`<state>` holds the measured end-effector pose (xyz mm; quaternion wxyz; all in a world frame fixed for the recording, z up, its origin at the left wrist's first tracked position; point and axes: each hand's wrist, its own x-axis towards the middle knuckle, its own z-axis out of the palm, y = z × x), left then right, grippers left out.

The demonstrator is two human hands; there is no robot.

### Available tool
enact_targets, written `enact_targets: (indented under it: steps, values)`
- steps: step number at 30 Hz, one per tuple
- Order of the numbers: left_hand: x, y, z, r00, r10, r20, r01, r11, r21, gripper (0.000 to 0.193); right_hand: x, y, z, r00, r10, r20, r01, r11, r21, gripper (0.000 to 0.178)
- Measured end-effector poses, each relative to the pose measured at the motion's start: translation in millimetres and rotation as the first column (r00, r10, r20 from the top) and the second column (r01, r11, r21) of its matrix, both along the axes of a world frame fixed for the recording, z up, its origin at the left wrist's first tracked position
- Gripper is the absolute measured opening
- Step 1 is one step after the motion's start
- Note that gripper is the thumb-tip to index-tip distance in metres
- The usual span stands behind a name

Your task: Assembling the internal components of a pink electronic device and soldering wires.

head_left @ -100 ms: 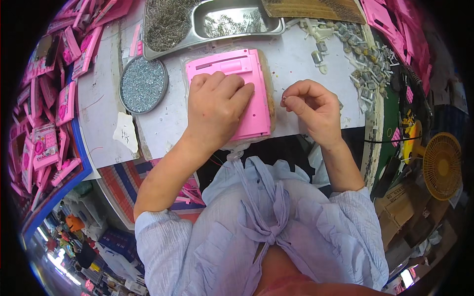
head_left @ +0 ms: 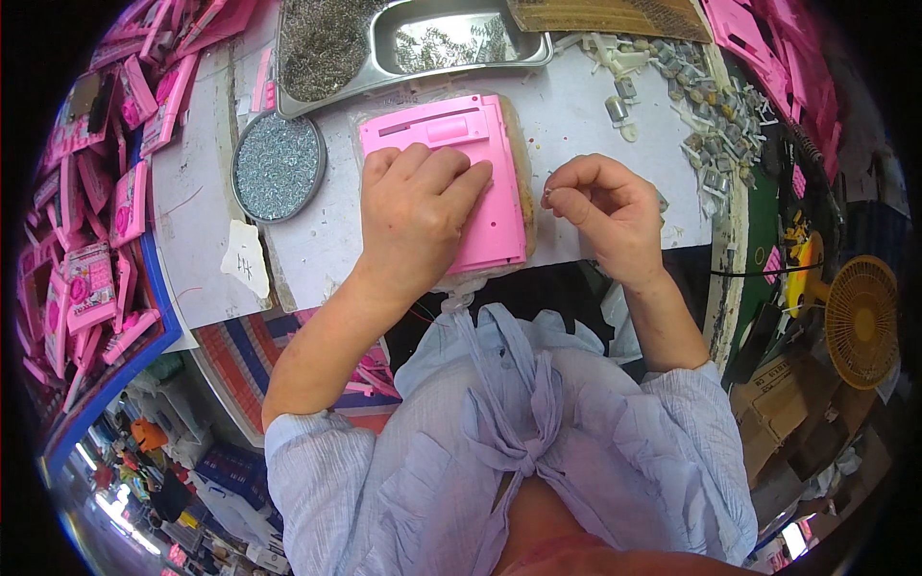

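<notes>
A pink plastic case (head_left: 498, 213) lies flat in front of me on a pad wrapped in clear plastic (head_left: 523, 163). My left hand (head_left: 415, 216) rests over its left part, fingers curled down against it; anything under the fingertips is hidden. To the right of the case, held above the table, my right hand (head_left: 610, 211) pinches thumb and forefinger together. A tiny piece seems to show at those fingertips, too small to name.
A round dish of small metal pieces (head_left: 279, 168) stands left of the case. Behind are a steel tray with small springs (head_left: 538, 50) and cardboard (head_left: 615, 17). Small motors and white parts (head_left: 715, 144) lie at right, pink cases (head_left: 88, 283) pile up far left, and a yellow fan (head_left: 861, 322) stands right.
My left hand has shifted slightly on the case. The fingertips of my right hand have moved a little to the left, still pinched.
</notes>
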<state>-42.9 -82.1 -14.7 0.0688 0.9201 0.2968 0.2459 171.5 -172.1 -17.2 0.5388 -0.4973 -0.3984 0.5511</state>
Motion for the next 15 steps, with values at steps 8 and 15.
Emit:
enact_targets:
  steps: [8, 15]
  values:
    - [-7.9, -26.7, 20.0, 0.952, 0.054, 0.301, 0.074, 0.914, -0.398, 0.026, -8.7, 0.1, 4.9, 0.957, 0.194, 0.217, -0.211, 0.976, 0.056, 0.011]
    - [-16.6, -36.5, 20.9, 0.909, -0.083, 0.409, 0.230, 0.917, -0.325, 0.029, -8.6, 2.7, 17.5, 0.871, 0.385, -0.305, -0.455, 0.866, -0.206, 0.012]
